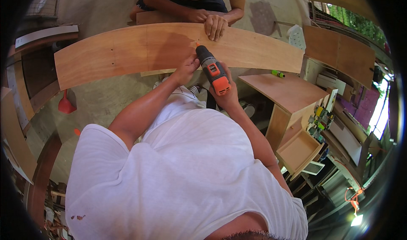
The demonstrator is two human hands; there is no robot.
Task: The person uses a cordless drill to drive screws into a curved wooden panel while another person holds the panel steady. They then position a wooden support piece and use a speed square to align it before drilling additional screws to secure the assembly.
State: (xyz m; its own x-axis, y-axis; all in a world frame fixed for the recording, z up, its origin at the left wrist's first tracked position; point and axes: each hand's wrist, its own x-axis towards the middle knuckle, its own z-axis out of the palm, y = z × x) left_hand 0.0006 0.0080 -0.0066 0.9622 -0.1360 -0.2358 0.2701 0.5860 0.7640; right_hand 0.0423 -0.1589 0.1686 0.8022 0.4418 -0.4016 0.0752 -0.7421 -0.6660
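Observation:
A long plywood board (127,51) lies across in front of me. My right hand (227,96) grips an orange and grey cordless drill (213,70), its tip pressed to the board near the middle. Beside the drill's nose, at the board's near edge, my left hand (186,66) has its fingers curled; whether it pinches a screw I cannot tell. Across the board another person sits, with one hand (215,26) flat on the far edge and the other (197,15) just behind it.
A small wooden table (288,91) with an open drawer (299,151) stands to the right, a green tool (277,73) on its far corner. An orange funnel-like object (66,104) lies on the concrete floor at left. Wooden panels lean at the left and upper right.

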